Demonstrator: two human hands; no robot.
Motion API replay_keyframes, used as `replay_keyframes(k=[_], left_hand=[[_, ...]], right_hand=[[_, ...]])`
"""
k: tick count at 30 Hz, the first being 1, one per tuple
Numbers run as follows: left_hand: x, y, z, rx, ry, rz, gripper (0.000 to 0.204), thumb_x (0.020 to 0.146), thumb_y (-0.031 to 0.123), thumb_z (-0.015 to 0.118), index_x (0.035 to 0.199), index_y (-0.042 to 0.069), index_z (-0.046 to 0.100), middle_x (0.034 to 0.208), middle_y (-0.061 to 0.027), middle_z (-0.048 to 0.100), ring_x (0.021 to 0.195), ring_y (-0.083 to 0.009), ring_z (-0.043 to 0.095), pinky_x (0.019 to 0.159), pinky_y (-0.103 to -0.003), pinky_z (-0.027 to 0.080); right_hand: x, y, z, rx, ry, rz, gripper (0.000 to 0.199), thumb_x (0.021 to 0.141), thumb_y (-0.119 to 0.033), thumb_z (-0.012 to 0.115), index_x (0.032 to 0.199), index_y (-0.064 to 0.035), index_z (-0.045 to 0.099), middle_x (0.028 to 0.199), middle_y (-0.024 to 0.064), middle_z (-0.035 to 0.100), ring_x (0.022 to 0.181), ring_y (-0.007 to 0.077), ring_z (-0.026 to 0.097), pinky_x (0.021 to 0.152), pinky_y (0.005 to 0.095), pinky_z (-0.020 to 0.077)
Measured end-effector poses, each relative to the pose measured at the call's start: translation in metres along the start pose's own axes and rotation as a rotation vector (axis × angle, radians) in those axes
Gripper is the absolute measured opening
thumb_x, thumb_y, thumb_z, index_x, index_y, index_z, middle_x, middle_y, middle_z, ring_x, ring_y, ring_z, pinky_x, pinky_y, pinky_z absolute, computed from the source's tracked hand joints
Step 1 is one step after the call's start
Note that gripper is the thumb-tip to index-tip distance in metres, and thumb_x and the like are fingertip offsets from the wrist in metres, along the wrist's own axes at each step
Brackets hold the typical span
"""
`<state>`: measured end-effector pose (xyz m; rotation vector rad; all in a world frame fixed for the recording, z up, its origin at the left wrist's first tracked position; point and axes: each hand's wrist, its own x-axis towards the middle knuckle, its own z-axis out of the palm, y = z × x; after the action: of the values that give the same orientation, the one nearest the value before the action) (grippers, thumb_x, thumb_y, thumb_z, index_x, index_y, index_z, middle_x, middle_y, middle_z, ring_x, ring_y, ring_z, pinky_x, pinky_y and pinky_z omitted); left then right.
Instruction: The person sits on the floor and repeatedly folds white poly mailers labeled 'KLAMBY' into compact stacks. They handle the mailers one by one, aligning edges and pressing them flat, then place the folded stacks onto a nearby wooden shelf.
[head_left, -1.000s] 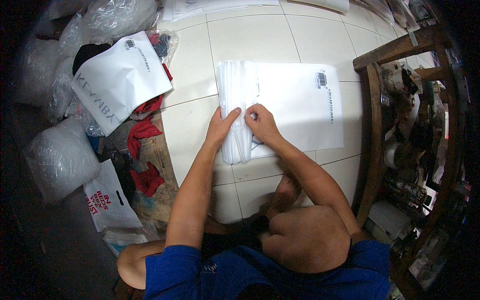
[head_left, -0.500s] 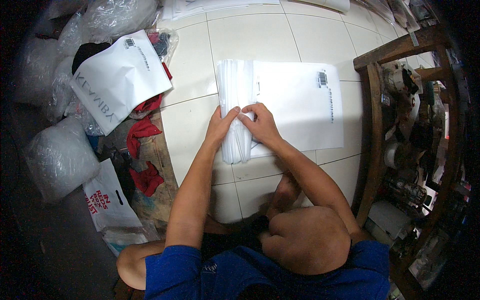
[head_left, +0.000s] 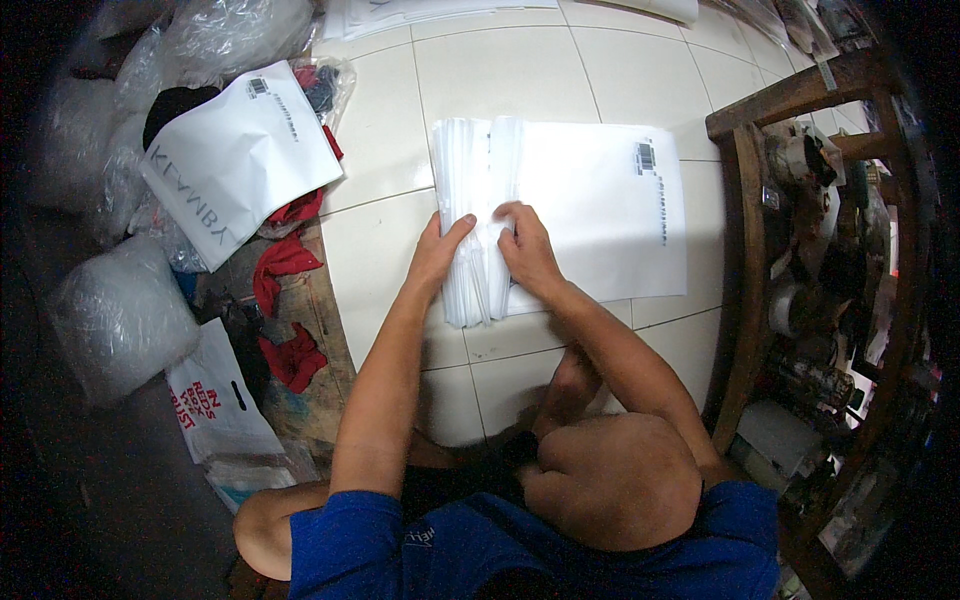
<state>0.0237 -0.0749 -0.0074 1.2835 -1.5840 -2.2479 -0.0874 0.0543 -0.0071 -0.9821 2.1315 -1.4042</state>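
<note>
A stack of white plastic bags (head_left: 600, 205) with a printed barcode lies flat on the floor tiles. Along its left side, several bag edges are folded over into a thick pleated bundle (head_left: 458, 165). My left hand (head_left: 434, 252) grips this bundle from the left, thumb on top and fingers hidden beneath. Slightly right of it, my right hand (head_left: 530, 255) has its bent fingers around one white bag flap (head_left: 507, 150), which stands apart from the bundle. Its index finger is a little blurred.
Left of me lie a loose white printed bag (head_left: 245, 165), red cloth scraps (head_left: 292, 357), clear plastic bundles (head_left: 125, 315) and a white carrier bag (head_left: 222, 400). A wooden frame (head_left: 745, 290) with cluttered shelves stands close on the right. More white sheets (head_left: 440, 15) lie at the far edge.
My right hand has shifted slightly right, drawing a flap away from the pleated bundle and opening a gap between them. My left hand stays almost in place.
</note>
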Motion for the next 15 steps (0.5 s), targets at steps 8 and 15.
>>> replay_keyframes(k=[8, 15], left_hand=[[-0.0005, 0.0001, 0.0007, -0.008, -0.017, 0.011, 0.057, 0.088, 0.031, 0.066, 0.128, -0.004, 0.048, 0.11, -0.0136, 0.062, 0.093, -0.0193, 0.061, 0.082, -0.032, 0.049], [0.0003, -0.0008, -0.0006, 0.008, -0.019, -0.004, 0.06, 0.088, 0.032, 0.065, 0.13, -0.005, 0.046, 0.111, -0.0157, 0.062, 0.094, -0.0207, 0.062, 0.083, -0.032, 0.049]], right_hand=[[0.0016, -0.0088, -0.0017, 0.012, -0.094, 0.032, 0.015, 0.08, -0.012, 0.067, 0.09, -0.0013, 0.065, 0.089, 0.0133, 0.055, 0.082, 0.0279, 0.055, 0.073, 0.0381, 0.0456], [0.0006, 0.0009, -0.0004, -0.014, -0.091, 0.041, 0.014, 0.077, -0.01, 0.065, 0.087, -0.001, 0.059, 0.088, 0.0162, 0.055, 0.085, 0.0331, 0.056, 0.077, 0.0409, 0.046]])
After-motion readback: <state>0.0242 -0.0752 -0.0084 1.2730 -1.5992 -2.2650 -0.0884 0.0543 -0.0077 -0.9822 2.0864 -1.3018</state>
